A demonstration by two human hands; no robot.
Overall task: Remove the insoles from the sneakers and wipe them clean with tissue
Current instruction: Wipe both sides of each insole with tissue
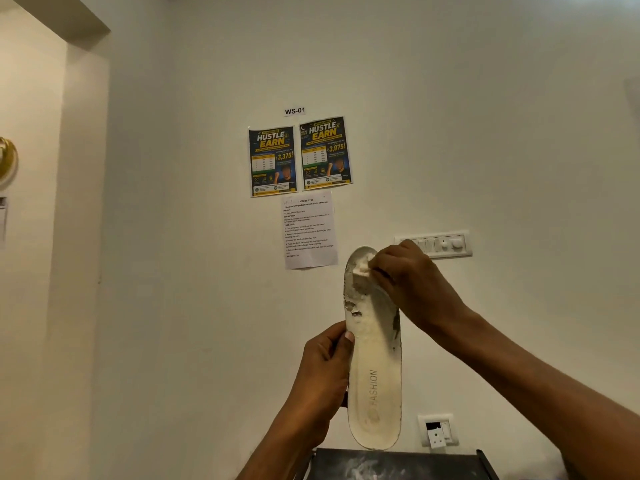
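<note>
Two hands on one insole (375,368). Right hand (412,282): fingertips bunched around a small white wad of tissue (362,266), pinching it and pressing it onto the insole's toe end, at 12 o'clock on the insole. The knuckles face the camera, and the wrist and forearm run off toward 4 o'clock and out the frame's lower right corner. Left hand (320,372): the thumb lies flat on the insole's front face at its 9 o'clock edge. The other fingers are curled behind it, gripping it at mid-length. That forearm exits at 7 o'clock.

The insole is held upright in the air, toe up and heel down, at roughly 5 o'clock from frame centre. It is off-white, with "FASHION" printed lengthwise on the lower half. Grey torn patches show on the upper third, just below the tissue, with a dark scuffed strip along the 3 o'clock edge. The heel tip hangs just over a dark surface (398,465) at the frame's 6 o'clock; cannot tell if they touch.

Behind is a cream wall (173,237). Two blue-yellow posters (299,157) hang side by side at 12 o'clock from the insole, with a WS-01 label (294,111) above them. A printed sheet (309,230) hangs below them, just left of the toe end. A switch plate (446,244) at 3 o'clock from the tissue is partly hidden by the right hand. A wall socket (438,431) sits at 3 o'clock from the heel.
</note>
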